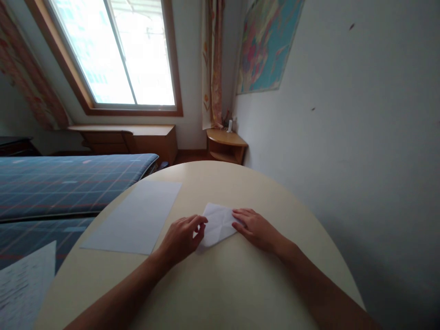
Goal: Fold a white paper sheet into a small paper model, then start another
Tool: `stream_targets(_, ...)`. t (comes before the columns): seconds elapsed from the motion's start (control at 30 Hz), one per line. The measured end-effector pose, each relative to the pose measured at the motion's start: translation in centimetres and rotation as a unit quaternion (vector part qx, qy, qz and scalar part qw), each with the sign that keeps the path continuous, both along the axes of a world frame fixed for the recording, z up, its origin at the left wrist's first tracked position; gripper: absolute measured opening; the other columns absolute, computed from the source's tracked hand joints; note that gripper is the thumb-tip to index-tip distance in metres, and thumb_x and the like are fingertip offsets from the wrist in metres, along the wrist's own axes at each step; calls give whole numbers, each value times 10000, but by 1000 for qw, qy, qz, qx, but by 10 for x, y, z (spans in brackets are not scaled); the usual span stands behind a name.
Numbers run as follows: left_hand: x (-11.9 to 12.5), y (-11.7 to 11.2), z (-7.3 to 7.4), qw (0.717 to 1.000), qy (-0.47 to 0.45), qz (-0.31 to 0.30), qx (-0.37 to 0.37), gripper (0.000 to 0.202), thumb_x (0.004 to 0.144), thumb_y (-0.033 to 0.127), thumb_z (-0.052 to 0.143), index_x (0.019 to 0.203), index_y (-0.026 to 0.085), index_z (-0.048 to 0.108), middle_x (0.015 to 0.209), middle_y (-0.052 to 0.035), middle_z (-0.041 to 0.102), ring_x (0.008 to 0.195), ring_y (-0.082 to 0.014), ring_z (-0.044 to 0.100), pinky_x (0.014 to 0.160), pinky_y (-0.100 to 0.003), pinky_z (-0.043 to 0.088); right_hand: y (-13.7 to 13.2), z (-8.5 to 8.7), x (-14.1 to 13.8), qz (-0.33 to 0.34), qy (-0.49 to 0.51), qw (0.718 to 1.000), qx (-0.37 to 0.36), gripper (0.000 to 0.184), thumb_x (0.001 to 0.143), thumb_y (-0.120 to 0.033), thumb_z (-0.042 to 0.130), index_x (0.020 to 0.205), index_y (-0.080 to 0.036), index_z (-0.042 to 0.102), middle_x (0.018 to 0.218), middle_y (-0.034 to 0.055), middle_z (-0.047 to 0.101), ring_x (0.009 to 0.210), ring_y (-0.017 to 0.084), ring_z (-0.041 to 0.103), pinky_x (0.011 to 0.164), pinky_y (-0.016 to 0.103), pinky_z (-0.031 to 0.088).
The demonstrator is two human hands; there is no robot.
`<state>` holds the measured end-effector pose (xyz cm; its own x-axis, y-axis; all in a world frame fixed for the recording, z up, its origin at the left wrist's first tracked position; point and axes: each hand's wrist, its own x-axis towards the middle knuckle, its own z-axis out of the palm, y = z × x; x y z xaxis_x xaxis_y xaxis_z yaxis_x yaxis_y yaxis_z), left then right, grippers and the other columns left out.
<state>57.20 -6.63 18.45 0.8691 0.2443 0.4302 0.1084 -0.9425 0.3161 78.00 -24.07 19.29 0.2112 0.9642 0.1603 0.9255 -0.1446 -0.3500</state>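
A folded piece of white paper [219, 223] with crossing creases lies on the round cream table [227, 279], between my hands. At its left edge, my left hand [184, 236] pinches the paper between thumb and fingertips. My right hand [256, 227] rests on the paper's right end, fingers stretched out flat and pressing it against the tabletop. The palm and part of that end are covered by the fingers.
A plain white sheet [137, 217] lies flat on the table's left side. Past the left edge are a blue plaid mattress [68, 183] and a sheet with writing [27, 284]. A wall [360, 137] stands close on the right; a corner shelf [227, 137] is behind.
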Motion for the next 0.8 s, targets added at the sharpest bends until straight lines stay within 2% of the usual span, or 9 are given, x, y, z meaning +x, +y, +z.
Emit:
stream_targets(0.13, 0, 1, -6, 999, 20, 16, -24, 176, 900, 248, 520, 1066, 230, 576, 1024, -51, 716, 910, -221, 679, 825, -350, 515, -3, 2, 2, -54, -29, 998, -1, 518, 933, -485, 519, 1295, -124, 604, 1341, 153, 580, 1234, 298, 503, 1072, 454, 377)
stream_targets(0.33, 2, 7, -9, 999, 36, 9, -38, 378, 826, 303, 641, 1185, 223, 553, 1224, -90, 630, 1137, -257, 586, 943, -397, 500, -5, 4, -1, -45, -52, 998, -9, 614, 850, -490, 630, 1313, -90, 576, 1321, 171, 582, 1210, 307, 499, 1064, 441, 382)
stream_targets(0.5, 4, 13, -15, 998, 25, 22, -45, 437, 844, 289, 619, 1267, 217, 535, 1373, -92, 557, 1239, -250, 534, 1037, -409, 452, -4, 2, 3, -40, -51, 998, 3, 536, 850, -461, 651, 1277, -139, 610, 1278, 152, 608, 1175, 292, 516, 1045, 428, 398)
stream_targets(0.6, 5, 14, -17, 998, 35, 33, -42, 435, 849, 289, 621, 1274, 228, 547, 1355, -83, 577, 1223, -249, 546, 1028, -404, 459, -4, 2, 5, -28, -51, 998, 11, 467, 873, -438, 636, 1243, -152, 633, 1223, 142, 638, 1143, 281, 536, 1015, 411, 424)
stream_targets(0.8, 4, 13, -13, 997, 50, 56, -36, 389, 860, 310, 619, 1233, 211, 566, 1175, -106, 661, 1152, -257, 582, 932, -388, 504, -7, 6, 10, 19, -12, 1000, 10, 374, 954, -418, 527, 1229, -194, 645, 1194, 114, 671, 1109, 261, 579, 980, 399, 459)
